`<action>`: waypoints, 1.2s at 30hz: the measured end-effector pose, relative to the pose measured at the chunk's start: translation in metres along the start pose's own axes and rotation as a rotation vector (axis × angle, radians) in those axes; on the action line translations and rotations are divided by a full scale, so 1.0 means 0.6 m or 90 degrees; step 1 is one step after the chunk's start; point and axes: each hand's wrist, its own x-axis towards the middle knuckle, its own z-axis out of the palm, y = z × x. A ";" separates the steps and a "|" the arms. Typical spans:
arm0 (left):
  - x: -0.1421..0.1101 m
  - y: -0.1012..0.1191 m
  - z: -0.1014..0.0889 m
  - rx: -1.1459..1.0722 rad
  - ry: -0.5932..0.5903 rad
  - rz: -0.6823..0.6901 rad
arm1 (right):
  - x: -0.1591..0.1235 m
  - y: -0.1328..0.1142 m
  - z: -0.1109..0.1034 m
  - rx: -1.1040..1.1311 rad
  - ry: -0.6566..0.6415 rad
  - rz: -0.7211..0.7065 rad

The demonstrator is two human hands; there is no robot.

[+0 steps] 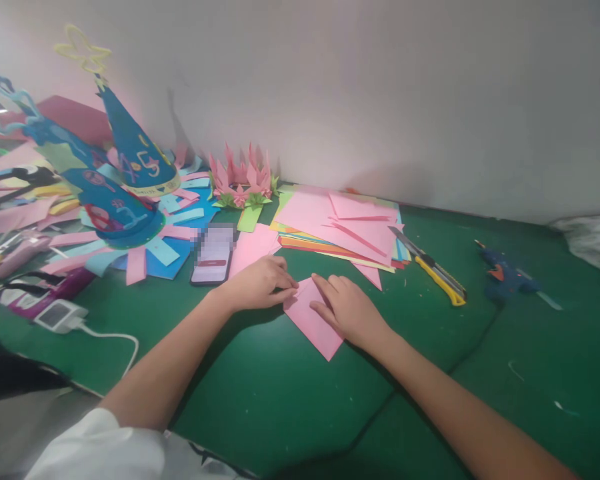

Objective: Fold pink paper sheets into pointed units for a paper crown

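Observation:
A folded piece of pink paper (316, 322) lies on the green table, one pointed corner toward me. At its upper left edge, my left hand (257, 283) pinches the paper between thumb and fingertips. My right hand (353, 310) rests on the right side of the same sheet. Its index finger is stretched along the top edge and its thumb lies apart on the surface, pressing the paper down. Part of the sheet is hidden under the right hand. Just beyond both hands, a stack of coloured paper (310, 217) with pink sheets on top spreads over the table.
A phone (213, 257) lies beyond my left forearm. Blue cone hats (135, 143) and a pink paper crown (243, 180) stand at the back left. A yellow utility knife (437, 273) and a blue glue gun (510, 273) lie right. A white charger (63, 315) trails a cable.

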 end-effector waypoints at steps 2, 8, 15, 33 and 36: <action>-0.002 -0.001 -0.004 0.008 -0.003 0.007 | -0.001 0.001 -0.001 -0.006 0.003 -0.006; -0.006 -0.004 -0.005 0.076 0.005 0.000 | -0.001 0.002 0.000 -0.006 -0.008 -0.003; 0.001 -0.007 0.031 0.136 0.052 -0.159 | -0.002 0.002 -0.001 0.012 0.012 -0.004; 0.008 0.019 0.046 -0.128 0.026 -0.106 | -0.003 0.007 0.005 0.149 0.066 0.019; 0.009 0.023 0.045 -0.124 0.025 -0.118 | -0.004 0.010 0.005 0.166 0.072 0.019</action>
